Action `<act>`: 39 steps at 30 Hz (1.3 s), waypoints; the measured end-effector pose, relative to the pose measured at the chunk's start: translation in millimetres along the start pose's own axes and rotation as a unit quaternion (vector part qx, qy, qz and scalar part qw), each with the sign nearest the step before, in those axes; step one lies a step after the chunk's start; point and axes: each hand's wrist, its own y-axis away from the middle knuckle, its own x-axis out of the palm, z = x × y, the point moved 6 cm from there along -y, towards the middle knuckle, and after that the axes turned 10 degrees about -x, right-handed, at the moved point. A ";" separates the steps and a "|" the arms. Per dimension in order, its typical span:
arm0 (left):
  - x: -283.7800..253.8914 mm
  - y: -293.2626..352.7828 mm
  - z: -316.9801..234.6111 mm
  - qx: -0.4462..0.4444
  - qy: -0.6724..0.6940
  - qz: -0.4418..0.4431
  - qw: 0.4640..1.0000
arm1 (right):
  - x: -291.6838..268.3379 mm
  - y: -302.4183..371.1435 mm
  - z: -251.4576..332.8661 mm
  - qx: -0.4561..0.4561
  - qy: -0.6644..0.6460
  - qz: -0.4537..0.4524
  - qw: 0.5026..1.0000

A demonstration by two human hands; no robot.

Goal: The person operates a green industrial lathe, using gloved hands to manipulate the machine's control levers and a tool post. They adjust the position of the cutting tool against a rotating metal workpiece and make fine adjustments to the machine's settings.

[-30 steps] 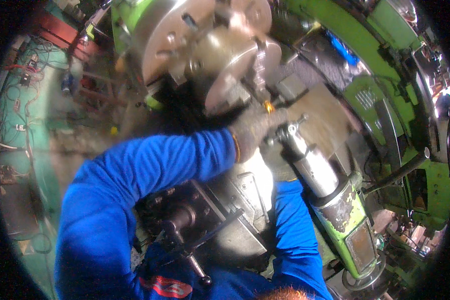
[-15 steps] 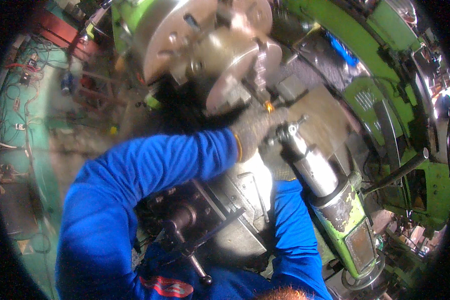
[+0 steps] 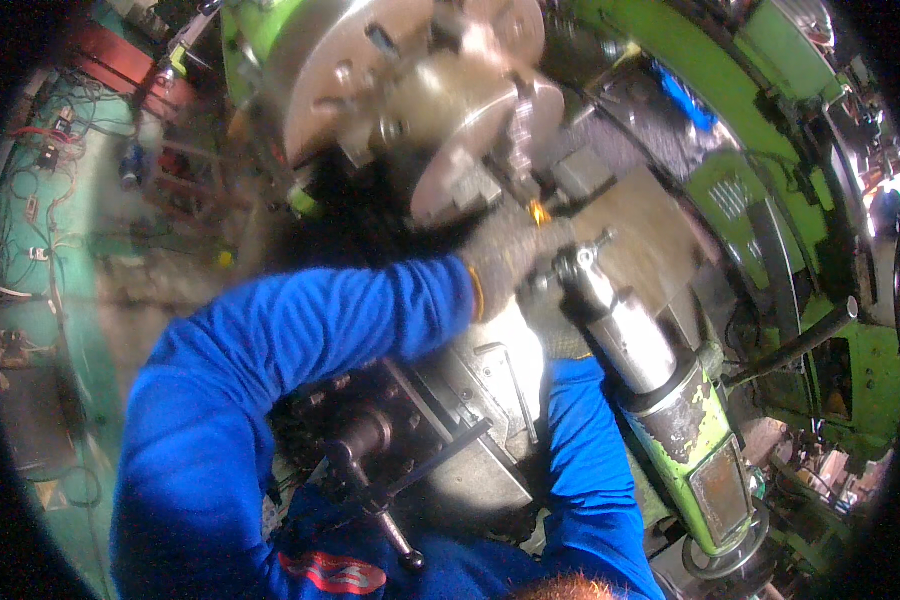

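Left hand [image 3: 505,262]: gloved; we see it pressed by the workpiece [image 3: 525,150] on the lathe chuck [image 3: 370,80], grip unclear.
Right hand [image 3: 560,335]: mostly hidden, perhaps on the tailstock [image 3: 660,390].
Change: none we notice.

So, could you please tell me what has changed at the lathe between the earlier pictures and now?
Almost nothing. The gloved left hand is still up by the small orange-tipped part in front of the chuck, and the right hand remains mostly hidden beneath it. Nothing was visibly taken hold of or let go. The chuck, the tailstock barrel and the crank handle stayed as they were.
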 end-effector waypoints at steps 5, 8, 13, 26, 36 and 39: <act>2.5 -1.1 19.4 -0.145 0.249 0.027 0.957 | 6.5 -1.8 -1.2 -0.021 0.033 0.030 0.999; 3.6 -1.8 16.9 -0.154 0.232 0.019 0.960 | -16.6 -5.6 0.9 -0.075 0.172 0.064 0.980; 1.3 -2.0 18.3 -0.137 0.197 0.019 0.971 | 68.0 -1.5 11.1 -0.041 -0.042 0.021 0.998; 5.9 1.1 2.2 -0.110 0.192 0.034 0.975 | 81.7 -1.1 14.0 -0.022 -0.148 0.052 0.987; 4.8 2.9 -0.1 -0.143 0.134 0.010 0.981 | 8.0 -1.5 -2.8 -0.051 -0.140 0.030 0.988; 2.2 2.3 -1.5 -0.102 0.108 0.004 0.989 | 1.4 -4.5 -1.0 -0.057 -0.055 0.036 0.996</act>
